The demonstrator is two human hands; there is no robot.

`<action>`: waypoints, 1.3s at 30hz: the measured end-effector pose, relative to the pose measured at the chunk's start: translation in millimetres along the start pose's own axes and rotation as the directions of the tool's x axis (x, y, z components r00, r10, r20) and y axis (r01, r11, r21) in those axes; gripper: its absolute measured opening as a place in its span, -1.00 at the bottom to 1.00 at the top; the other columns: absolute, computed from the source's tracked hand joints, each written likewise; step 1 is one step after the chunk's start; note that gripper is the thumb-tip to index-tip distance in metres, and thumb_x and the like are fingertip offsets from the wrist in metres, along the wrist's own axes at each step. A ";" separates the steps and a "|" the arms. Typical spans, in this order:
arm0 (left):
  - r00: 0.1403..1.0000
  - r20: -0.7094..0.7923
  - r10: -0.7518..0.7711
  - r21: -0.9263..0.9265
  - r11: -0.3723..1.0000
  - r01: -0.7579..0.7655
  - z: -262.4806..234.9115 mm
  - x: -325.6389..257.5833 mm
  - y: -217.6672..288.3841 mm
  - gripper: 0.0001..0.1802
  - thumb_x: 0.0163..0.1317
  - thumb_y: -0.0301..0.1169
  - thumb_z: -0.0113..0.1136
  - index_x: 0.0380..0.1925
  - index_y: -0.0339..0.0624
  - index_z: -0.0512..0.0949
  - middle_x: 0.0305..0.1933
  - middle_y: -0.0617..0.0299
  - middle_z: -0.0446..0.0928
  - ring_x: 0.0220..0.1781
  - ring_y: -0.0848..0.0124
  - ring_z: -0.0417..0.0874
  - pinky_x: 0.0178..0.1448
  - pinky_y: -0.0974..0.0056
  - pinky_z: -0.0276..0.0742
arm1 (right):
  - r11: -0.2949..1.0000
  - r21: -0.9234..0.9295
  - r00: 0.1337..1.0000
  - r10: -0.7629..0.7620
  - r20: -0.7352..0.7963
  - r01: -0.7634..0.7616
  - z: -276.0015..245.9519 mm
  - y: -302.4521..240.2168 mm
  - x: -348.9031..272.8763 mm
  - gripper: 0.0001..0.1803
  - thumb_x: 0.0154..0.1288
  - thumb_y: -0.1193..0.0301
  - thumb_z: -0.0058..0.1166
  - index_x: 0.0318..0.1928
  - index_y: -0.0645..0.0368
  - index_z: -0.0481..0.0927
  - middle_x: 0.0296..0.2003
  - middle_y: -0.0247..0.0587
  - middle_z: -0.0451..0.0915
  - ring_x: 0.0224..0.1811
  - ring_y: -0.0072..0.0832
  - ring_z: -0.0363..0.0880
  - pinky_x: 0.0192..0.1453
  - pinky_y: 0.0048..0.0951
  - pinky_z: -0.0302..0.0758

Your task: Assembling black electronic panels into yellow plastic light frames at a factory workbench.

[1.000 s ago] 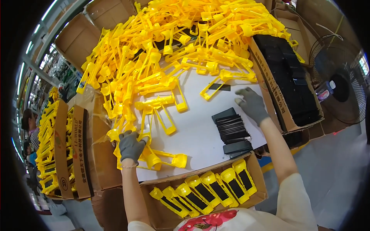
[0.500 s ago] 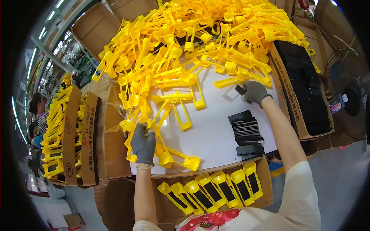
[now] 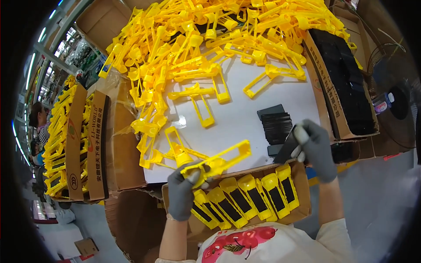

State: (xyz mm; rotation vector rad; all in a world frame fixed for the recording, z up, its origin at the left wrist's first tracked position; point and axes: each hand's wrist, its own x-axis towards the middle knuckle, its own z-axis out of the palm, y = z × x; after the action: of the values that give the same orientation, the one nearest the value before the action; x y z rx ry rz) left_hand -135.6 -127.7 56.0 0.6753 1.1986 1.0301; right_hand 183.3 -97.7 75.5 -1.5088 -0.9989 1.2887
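In the head view my left hand (image 3: 183, 193), in a grey glove, is closed round one end of a yellow plastic frame (image 3: 234, 156). Its open rectangular part points up to the right, above the box edge. Gloved likewise, my right hand (image 3: 316, 151) pinches a thin black rectangular panel (image 3: 287, 148), tilted beside the stack of black panels (image 3: 277, 127) on the white tabletop. A cardboard box (image 3: 302, 199) right in front of me holds a row of yellow frames with black panels fitted (image 3: 241, 199).
A large heap of yellow frames (image 3: 175, 57) covers the table's far and left sides. At right stands a carton of black panels (image 3: 342, 83). Cartons of yellow frames (image 3: 59, 144) stand at left, near a person (image 3: 41, 125). A fan (image 3: 394, 101) is at far right.
My left hand has lifted a yellow frame from the pile and moved right and nearer me. My right hand has come down toward me from the table's far right with a black panel.
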 end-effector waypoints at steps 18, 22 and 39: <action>0.963 0.195 -0.184 0.007 0.982 0.186 36.8 -34.6 -28.7 -0.65 0.26 -0.53 0.16 0.04 -0.46 0.51 -0.15 0.00 0.63 -0.20 0.23 0.73 -0.17 0.28 0.73 | 0.931 -0.287 0.967 -0.182 0.176 0.227 35.7 25.6 -78.6 -0.85 0.34 0.53 0.05 -0.10 0.26 0.52 -0.47 -0.34 0.59 -0.46 -0.77 0.49 -0.37 -0.68 0.46; 0.966 0.160 -0.205 0.033 0.979 0.202 43.3 -34.8 -30.5 -0.67 0.23 -0.56 0.12 -0.01 -0.47 0.52 -0.18 -0.03 0.63 -0.26 0.20 0.73 -0.26 0.29 0.72 | 0.925 -0.313 0.969 -0.165 0.187 0.218 36.6 23.0 -78.7 -0.86 0.32 0.52 0.07 -0.12 0.25 0.54 -0.45 -0.34 0.60 -0.45 -0.78 0.49 -0.38 -0.67 0.44; 0.965 0.230 -0.128 0.076 0.991 0.113 45.6 -42.2 -35.9 -0.67 0.29 -0.56 0.11 0.06 -0.35 0.50 -0.04 0.10 0.59 -0.21 0.33 0.72 -0.29 0.45 0.64 | 0.979 -0.099 0.978 -0.164 0.131 0.178 21.7 47.2 -92.3 -0.79 0.25 0.48 0.20 -0.10 0.23 0.58 -0.44 -0.21 0.67 -0.45 -0.59 0.68 -0.35 -0.59 0.57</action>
State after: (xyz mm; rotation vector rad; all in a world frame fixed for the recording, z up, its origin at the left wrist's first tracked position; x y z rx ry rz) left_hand -83.1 -176.6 54.7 0.7420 1.0542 0.7903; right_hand 150.7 -196.1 54.2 -1.4043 -1.2701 1.2311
